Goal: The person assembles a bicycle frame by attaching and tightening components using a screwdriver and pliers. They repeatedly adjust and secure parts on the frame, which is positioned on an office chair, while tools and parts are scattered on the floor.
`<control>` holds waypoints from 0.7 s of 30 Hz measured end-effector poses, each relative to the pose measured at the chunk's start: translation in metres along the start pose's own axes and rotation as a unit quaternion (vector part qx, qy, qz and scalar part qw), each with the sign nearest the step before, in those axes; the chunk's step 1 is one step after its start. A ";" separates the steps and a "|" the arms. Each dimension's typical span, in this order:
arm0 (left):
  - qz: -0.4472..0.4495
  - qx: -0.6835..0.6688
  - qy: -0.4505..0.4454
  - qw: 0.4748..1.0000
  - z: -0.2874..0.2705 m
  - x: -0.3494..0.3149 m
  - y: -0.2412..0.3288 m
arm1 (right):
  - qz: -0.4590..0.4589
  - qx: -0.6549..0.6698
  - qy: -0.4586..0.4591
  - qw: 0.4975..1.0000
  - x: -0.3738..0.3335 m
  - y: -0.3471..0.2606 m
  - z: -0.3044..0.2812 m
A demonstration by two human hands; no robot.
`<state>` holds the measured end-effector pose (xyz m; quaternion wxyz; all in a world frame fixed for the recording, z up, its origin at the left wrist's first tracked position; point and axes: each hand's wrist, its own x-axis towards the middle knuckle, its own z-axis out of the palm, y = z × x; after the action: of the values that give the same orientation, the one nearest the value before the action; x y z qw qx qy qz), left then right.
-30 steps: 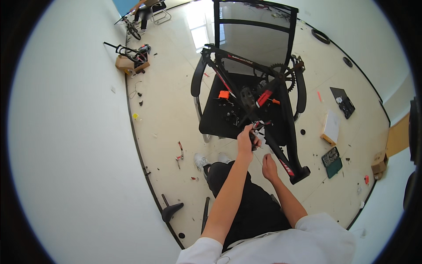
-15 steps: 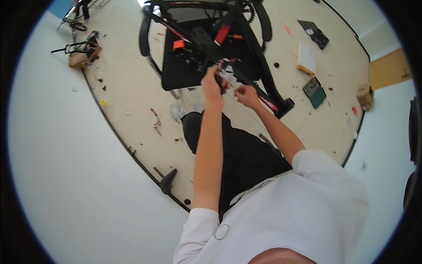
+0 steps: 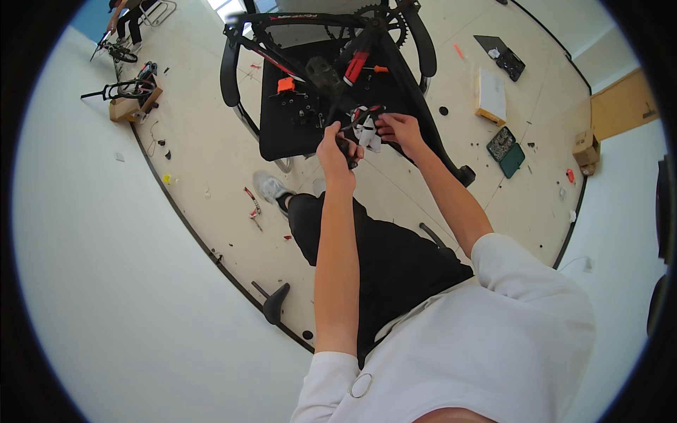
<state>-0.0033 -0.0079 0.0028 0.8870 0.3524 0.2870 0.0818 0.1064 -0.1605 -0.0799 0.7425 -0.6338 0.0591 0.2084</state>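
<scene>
My left hand [image 3: 336,154] is closed around a small black part [image 3: 348,151], mostly hidden by the fingers. A dark curved cable [image 3: 361,123] rises from near it toward the right. Just right of that, my right hand [image 3: 400,131] has its fingers bent together; what they pinch, if anything, cannot be made out. A crumpled white sheet [image 3: 368,135] lies between the two hands. Beyond them, a black and red bicycle frame [image 3: 357,65] stands over a black office chair [image 3: 278,144].
On the seat are an orange block [image 3: 285,85], an orange-handled screwdriver [image 3: 380,69] and several small parts. A green tool case [image 3: 513,161], white box [image 3: 491,96] and bicycle saddle [image 3: 276,304] lie on the floor. Another person [image 3: 131,22] bends at far left.
My right hand has moved up and away from the left hand. My left hand has come slightly lower, still closed on the black part.
</scene>
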 end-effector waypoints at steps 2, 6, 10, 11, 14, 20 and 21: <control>-0.007 -0.002 0.009 1.000 0.002 0.001 -0.001 | 0.024 0.077 -0.043 0.996 -0.005 -0.012 -0.001; -0.001 -0.020 -0.005 1.000 0.003 0.000 -0.005 | 0.003 0.107 -0.108 0.988 -0.013 -0.030 -0.002; -0.001 -0.011 -0.011 1.000 0.000 -0.002 -0.008 | -0.026 0.074 -0.107 0.991 -0.023 -0.038 0.003; 0.007 -0.007 -0.014 1.000 0.002 -0.003 -0.003 | -0.030 0.064 -0.104 0.992 -0.021 -0.042 0.006; 0.006 -0.021 -0.003 1.000 0.005 -0.004 -0.002 | -0.029 0.054 -0.090 0.994 -0.020 -0.043 0.008; 0.001 -0.024 -0.004 1.000 0.007 -0.002 -0.002 | -0.030 0.031 -0.067 0.997 -0.018 -0.038 0.002; 0.003 -0.033 -0.006 0.999 0.006 -0.001 -0.004 | -0.027 0.026 -0.063 0.997 -0.019 -0.036 0.000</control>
<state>-0.0014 -0.0146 0.0045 0.8997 0.3240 0.2776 0.0917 0.1031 -0.1687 -0.0398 0.7660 -0.6015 0.0005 0.2267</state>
